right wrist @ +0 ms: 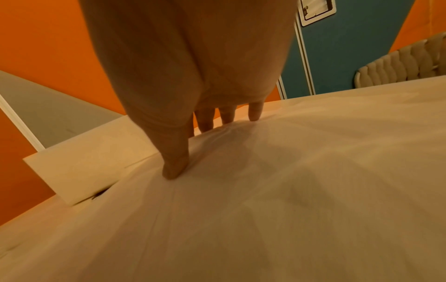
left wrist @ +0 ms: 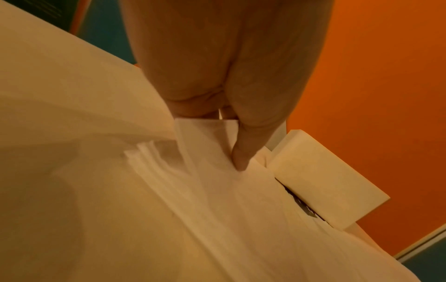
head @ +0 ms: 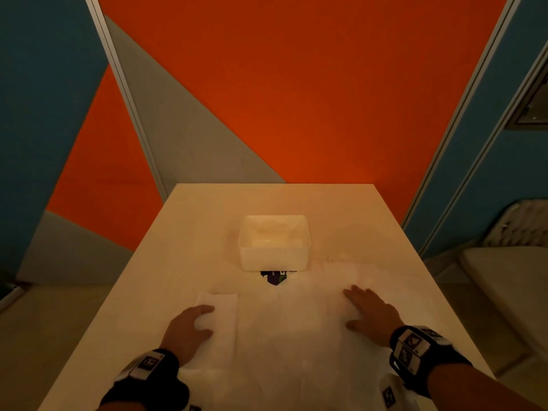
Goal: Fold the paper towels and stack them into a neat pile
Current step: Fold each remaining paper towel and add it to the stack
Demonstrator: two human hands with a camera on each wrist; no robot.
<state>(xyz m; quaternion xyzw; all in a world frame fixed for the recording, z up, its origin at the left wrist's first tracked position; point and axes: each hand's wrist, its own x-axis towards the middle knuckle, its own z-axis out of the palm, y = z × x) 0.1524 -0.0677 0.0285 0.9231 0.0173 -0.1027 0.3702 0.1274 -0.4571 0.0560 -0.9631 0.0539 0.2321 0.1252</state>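
Currently the paper towels [head: 284, 330] lie spread across the near half of the worktop [head: 189, 232], overlapping one another in flat layers. The left hand [head: 189, 327] grasps the left end of the spread: in the left wrist view the thumb [left wrist: 241, 152] bears down on a folded flap [left wrist: 205, 137] while the fingers curl round its far edge (stacked sheet edges show just beside it). The right hand [head: 370, 312] is released, lying palm down on the right part of the towels; in the right wrist view its straight fingertips [right wrist: 254, 112] and thumb [right wrist: 175, 166] touch the paper, which wrinkles slightly beneath them. A white plastic tub [head: 274, 241] stands on the worktop beyond the towels, near the centre. A small dark printed item [head: 274, 275] shows at the tub's near edge, partly covered by paper.
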